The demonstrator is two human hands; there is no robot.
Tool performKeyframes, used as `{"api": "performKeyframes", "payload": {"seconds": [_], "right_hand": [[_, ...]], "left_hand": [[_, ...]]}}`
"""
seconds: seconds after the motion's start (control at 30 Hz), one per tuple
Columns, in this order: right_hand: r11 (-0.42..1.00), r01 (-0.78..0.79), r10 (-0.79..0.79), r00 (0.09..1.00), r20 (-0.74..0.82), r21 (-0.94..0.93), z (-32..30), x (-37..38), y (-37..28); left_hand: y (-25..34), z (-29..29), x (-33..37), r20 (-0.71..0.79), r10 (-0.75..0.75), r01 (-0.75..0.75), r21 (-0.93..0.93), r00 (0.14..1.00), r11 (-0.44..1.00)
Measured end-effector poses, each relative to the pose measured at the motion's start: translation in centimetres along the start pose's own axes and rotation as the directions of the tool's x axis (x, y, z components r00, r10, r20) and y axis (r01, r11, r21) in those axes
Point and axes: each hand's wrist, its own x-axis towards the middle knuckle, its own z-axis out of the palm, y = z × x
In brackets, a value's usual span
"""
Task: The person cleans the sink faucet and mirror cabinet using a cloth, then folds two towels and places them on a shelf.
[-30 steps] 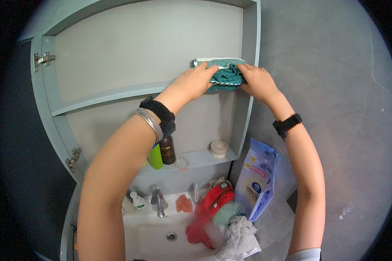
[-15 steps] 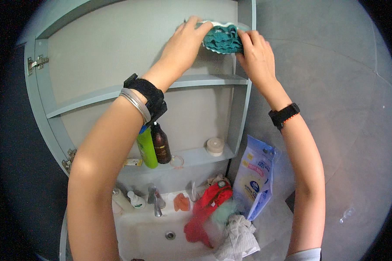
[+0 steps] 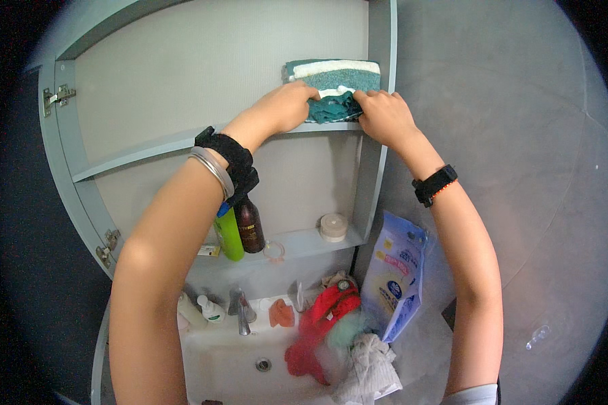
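Note:
A folded teal towel with white bands [image 3: 338, 75] rests at the right end of the upper cabinet shelf [image 3: 182, 144]. My left hand [image 3: 289, 108] grips its near left side, fingers closed on the fabric. At the near right side, my right hand [image 3: 386, 116] pinches the towel close to the cabinet's side panel. Between my hands the dark teal front edge is bunched in folds. Part of the towel's lower front lies behind my fingers.
On the lower shelf stand a green bottle [image 3: 229, 236], a brown pump bottle [image 3: 250, 226] and a round jar [image 3: 334, 227]. Below is a sink [image 3: 226, 364] with a faucet [image 3: 242, 312], red cloth [image 3: 331, 304] and grey cloth [image 3: 370, 371]. A blue-white package [image 3: 395, 277] leans right.
Both hands have come down with the towel, from raised above the shelf to resting on it. Its banded top now shows behind my fingers.

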Motion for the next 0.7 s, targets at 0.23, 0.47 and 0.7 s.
{"api": "performKeyframes", "payload": {"seconds": [0.23, 0.47, 0.7], "right_hand": [[0.998, -0.015, 0.014, 1.0, 0.007, 0.068, -0.3, -0.1, -0.2], [0.972, -0.033, 0.03, 0.999, 0.015, 0.231, 0.5, 0.4, 0.1], [0.986, -0.105, 0.07, 0.967, 0.245, 0.132, -0.1, 1.4, -0.9]], "left_hand": [[1.9, 0.3, -0.6, 0.03, -0.146, 0.144, 0.055, 0.989, 0.988], [2.6, 2.1, -1.3, -0.067, -0.103, 0.117, 0.267, 0.992, 0.956], [3.1, 0.9, -1.3, 0.066, -0.194, 0.161, 0.336, 0.979, 0.928]]}}
